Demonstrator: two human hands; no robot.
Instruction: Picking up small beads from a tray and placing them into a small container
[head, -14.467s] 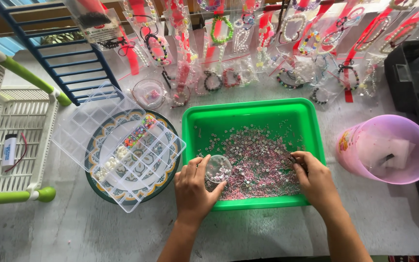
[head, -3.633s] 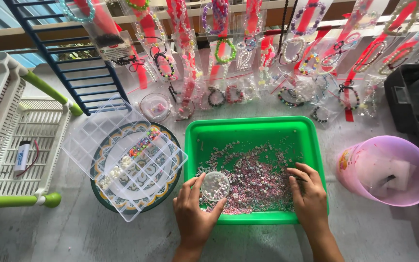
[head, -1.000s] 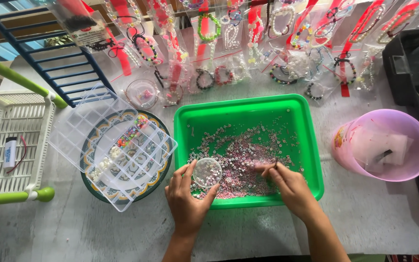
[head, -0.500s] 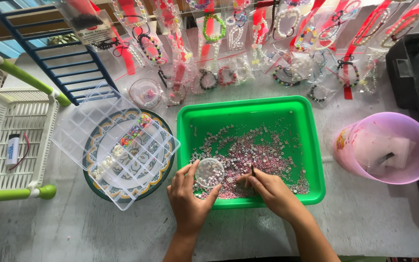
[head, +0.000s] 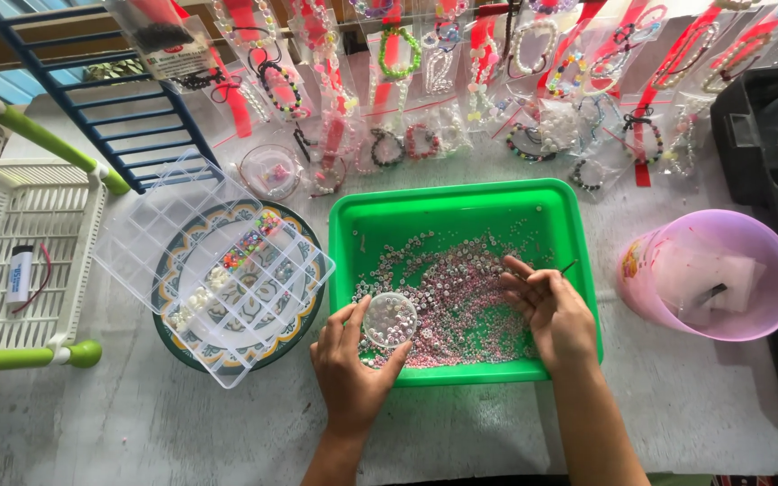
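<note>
A green plastic tray [head: 461, 202] lies on the table, its floor covered with a heap of small pink and white beads [head: 461, 297]. My left hand [head: 348, 369] rests at the tray's front left corner and holds a small round clear cup [head: 390, 319] with beads in it. My right hand [head: 551, 310] lies on the beads in the tray's right half, fingers pinched around a thin dark stick [head: 567, 266] that points to the right rim.
A clear compartment box [head: 213, 270] with a few coloured beads sits on a patterned plate [head: 294, 328] to the left. A pink bucket [head: 709, 274] stands right. Bagged bracelets [head: 461, 81] hang behind, a white basket [head: 29, 261] is far left, a black case [head: 767, 126] far right.
My right hand has slid from the tray's middle toward its right side over the beads. My left hand keeps holding the small cup at the front left corner.
</note>
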